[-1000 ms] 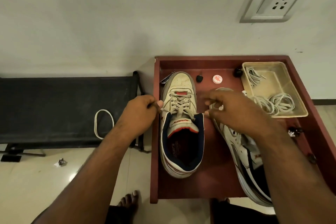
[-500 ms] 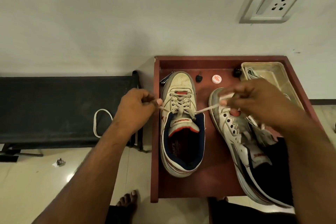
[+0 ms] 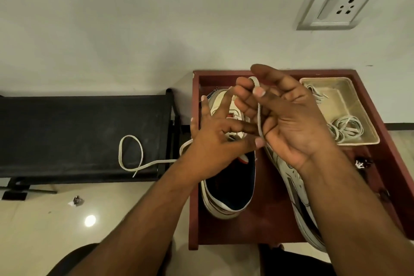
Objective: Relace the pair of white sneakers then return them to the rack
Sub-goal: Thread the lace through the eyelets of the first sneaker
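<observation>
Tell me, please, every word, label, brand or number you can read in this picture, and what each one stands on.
No text can be read here.
Left sneaker: the red patch near its laces, partly behind the left hand, is blurred and unreadable.
Right sneaker: side markings, no legible letters.
Wall socket: no lettering visible.
Beige tray: only loose laces, no label.

A wall socket (image 3: 337,4) is sitting high above the fingers, a beige tray (image 3: 349,105) is lying to their right, and a black bench (image 3: 85,134) is stretching leftward.
</observation>
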`<state>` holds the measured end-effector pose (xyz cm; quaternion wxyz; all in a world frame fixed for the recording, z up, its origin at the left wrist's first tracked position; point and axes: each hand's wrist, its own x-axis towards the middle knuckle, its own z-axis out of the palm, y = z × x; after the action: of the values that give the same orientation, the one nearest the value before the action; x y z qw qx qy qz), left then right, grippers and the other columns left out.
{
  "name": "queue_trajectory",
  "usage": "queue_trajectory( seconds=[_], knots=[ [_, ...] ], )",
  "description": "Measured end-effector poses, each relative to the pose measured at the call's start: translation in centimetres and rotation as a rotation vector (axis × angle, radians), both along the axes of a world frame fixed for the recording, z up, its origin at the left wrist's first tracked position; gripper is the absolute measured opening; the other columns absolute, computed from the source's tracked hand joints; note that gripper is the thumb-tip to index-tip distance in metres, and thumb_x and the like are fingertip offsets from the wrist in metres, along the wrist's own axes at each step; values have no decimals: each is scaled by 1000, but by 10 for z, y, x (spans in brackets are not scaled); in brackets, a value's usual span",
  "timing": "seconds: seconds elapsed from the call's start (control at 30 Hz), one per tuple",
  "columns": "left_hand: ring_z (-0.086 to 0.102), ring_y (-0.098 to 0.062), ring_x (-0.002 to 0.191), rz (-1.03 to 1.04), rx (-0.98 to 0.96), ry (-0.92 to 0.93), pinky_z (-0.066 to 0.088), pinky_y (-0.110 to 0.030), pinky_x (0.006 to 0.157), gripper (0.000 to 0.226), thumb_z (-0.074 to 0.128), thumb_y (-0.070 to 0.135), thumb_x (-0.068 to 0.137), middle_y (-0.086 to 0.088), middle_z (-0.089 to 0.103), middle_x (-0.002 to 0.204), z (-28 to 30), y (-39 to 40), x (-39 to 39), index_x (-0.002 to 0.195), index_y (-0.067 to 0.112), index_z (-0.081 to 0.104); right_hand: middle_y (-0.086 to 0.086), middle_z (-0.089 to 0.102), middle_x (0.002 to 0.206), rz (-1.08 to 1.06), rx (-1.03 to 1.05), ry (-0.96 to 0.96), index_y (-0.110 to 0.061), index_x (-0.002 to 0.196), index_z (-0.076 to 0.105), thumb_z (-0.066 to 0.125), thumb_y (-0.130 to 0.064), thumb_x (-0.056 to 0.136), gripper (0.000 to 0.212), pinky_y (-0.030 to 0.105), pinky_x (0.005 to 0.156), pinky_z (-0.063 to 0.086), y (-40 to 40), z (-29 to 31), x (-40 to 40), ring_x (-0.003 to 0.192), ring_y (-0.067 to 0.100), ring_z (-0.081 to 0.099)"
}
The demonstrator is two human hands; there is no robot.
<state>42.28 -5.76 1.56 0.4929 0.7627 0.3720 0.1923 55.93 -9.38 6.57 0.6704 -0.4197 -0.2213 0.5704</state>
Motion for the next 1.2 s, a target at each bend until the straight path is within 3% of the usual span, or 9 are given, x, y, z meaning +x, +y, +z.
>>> queue_trajectory(
  seconds=[0.1, 0.17, 0.3, 0.43, 0.53, 0.67, 0.9, 1.03, 1.2],
  knots=[
    [16, 2, 146, 24, -236, -153, 8, -42, 121, 13, 71, 44, 67, 28, 39, 148, 5, 4, -6, 77, 37, 76, 16, 73, 98, -81, -35, 5, -5, 114, 62, 58, 6, 84, 33, 37, 87, 58, 2, -4, 9, 94, 26, 72],
    [43, 11, 128, 38, -446, -328, 35, -30, 106, 7, 67, 30, 61, 18, 53, 138, 13, 8, -13, 61, 24, 71, 16, 74, 97, -164, -72, -68, -7, 111, 64, 63, 5, 80, 34, 37, 85, 59, 2, -9, 23, 92, 27, 72],
    [38, -10, 141, 6, -551, -363, 24, -54, 117, 19, 60, 35, 64, 0, 54, 143, 13, 25, -31, 50, 22, 59, 15, 74, 92, -335, -184, -298, -9, 109, 64, 65, 6, 83, 29, 34, 76, 60, -1, -30, 56, 86, 25, 74],
    [58, -21, 123, 60, -527, -309, 41, -40, 109, 27, 56, 20, 90, 11, 69, 117, 12, 30, -40, 90, -6, 64, 16, 71, 88, -284, -427, -868, -12, 108, 70, 71, -11, 86, 21, 23, 59, 56, -9, -44, 78, 65, 16, 70],
    [63, -2, 111, 89, -487, -301, 49, -26, 98, 23, 53, 17, 96, 18, 69, 116, 15, 28, -36, 98, -3, 65, -5, 61, 101, 29, -458, -1294, -27, 114, 71, 73, -37, 83, 33, 21, 70, 45, -11, -38, 72, 89, 9, 61],
    [36, -9, 141, 39, -386, -204, 27, -52, 116, 28, 66, 47, 76, 19, 48, 145, 14, 25, -31, 71, 21, 71, -20, 54, 130, 421, -147, -948, -28, 108, 74, 72, -32, 77, 31, 15, 93, 45, -1, -30, 28, 119, -6, 51],
    [31, 6, 139, 140, -280, -132, 25, -41, 115, 28, 65, 48, 84, 11, 48, 146, 11, 38, -50, 62, 32, 69, -15, 67, 105, -173, -302, -1142, -29, 88, 71, 71, -22, 87, 8, 21, 91, 46, -10, -37, 78, 98, -5, 61],
    [34, 11, 133, 88, -251, -83, 29, -39, 112, 30, 64, 50, 84, 18, 46, 144, 9, 33, -42, 65, 27, 70, -16, 52, 135, 99, -251, -1140, -38, 123, 60, 74, -19, 83, 47, -4, 81, 33, -9, -34, 60, 116, -9, 48],
    [34, 12, 133, 67, -218, -55, 34, -39, 111, 25, 62, 48, 80, 18, 47, 143, 8, 32, -42, 67, 28, 71, -7, 74, 84, 261, -150, -998, -22, 94, 76, 73, -16, 84, 12, 19, 78, 52, -3, -38, 25, 83, 5, 69]
  ],
)
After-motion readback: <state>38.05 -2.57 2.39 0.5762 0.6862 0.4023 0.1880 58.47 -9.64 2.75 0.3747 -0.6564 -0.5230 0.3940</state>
